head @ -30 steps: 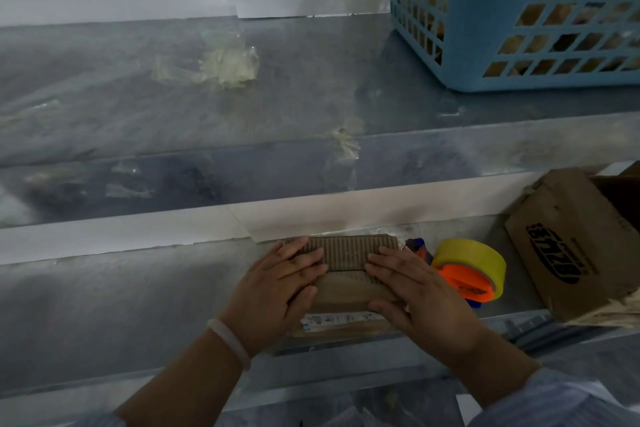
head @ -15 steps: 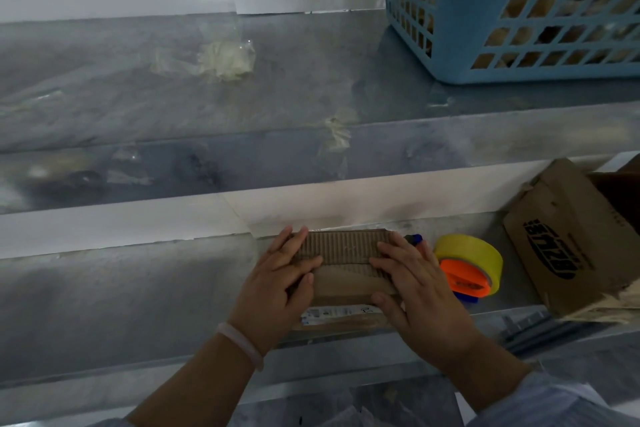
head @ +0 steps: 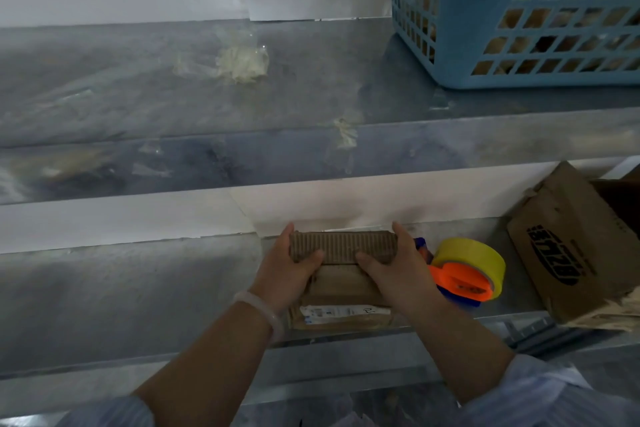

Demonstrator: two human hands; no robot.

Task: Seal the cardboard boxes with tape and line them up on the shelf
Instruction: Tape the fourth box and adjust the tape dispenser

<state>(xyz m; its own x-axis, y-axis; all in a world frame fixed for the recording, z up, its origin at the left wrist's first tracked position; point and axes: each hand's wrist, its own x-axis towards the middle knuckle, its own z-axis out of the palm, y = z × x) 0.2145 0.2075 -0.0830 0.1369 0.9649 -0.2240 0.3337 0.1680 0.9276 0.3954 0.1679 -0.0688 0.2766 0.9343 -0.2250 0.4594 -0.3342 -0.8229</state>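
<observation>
Fingers of my left hand curl round the left end of the small cardboard box, with the thumb pressed on the front of its ribbed top flap. My right hand grips the right end the same way, so the box is held between both hands. It sits toward the back of the lower shelf, with a white label on its near face. I cannot tell whether its underside rests on the shelf or is raised slightly.

Step in hand, as I judge it: closing the flap and squaring it before taping. I can make out no tape across the flap.

The tape dispenser, loaded with a yellow roll, lies on the same shelf just beside my right hand. A larger cardboard box leans at the right end of this shelf. A blue basket stands on the upper shelf.

Next move calls for:
1. Holding the flap down with my left hand alone.
2. Freeing my right hand to take the dispenser.
3. Running a strip over the flap edge while the box stays square.
</observation>
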